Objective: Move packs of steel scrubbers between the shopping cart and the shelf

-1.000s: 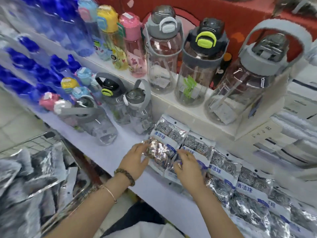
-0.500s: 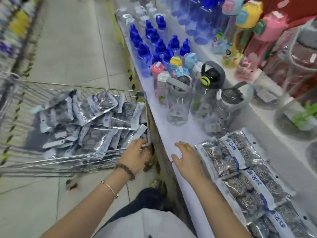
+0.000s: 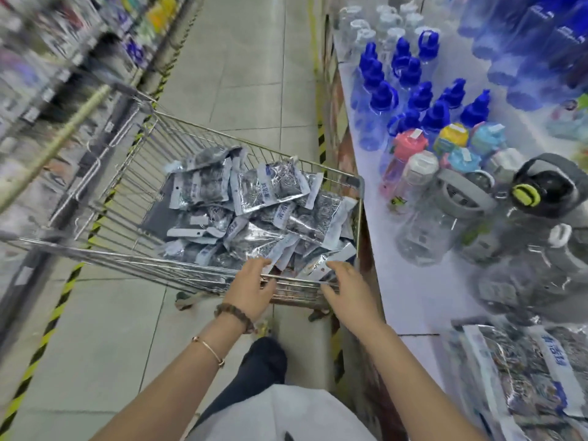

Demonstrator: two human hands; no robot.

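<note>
Head view: one wire shopping cart (image 3: 359,186) holds a heap of scrubber packs (image 3: 270,189), too overlapped to count. Two hands reach over its near rim. The right hand (image 3: 345,291) has straight, spread fingers touching packs. The left hand (image 3: 251,291) bends onto a pack; whether it pinches, I cannot tell. Blurred shelf packs (image 3: 515,377) lie on the shelf (image 3: 410,297), cut off at the frame edge.

We find the shopping cart (image 3: 133,254) open from above, its heap of scrubber packs (image 3: 264,198) piled toward the near right corner. Our left hand (image 3: 251,288) and right hand (image 3: 346,288) pass in over the near rim; the wire walls bar the sides. On the shelf (image 3: 410,288) a bare strip lies between the crowded water bottles (image 3: 423,224) and the flat packs (image 3: 521,377) nearer us — the bottles block the back.
</note>
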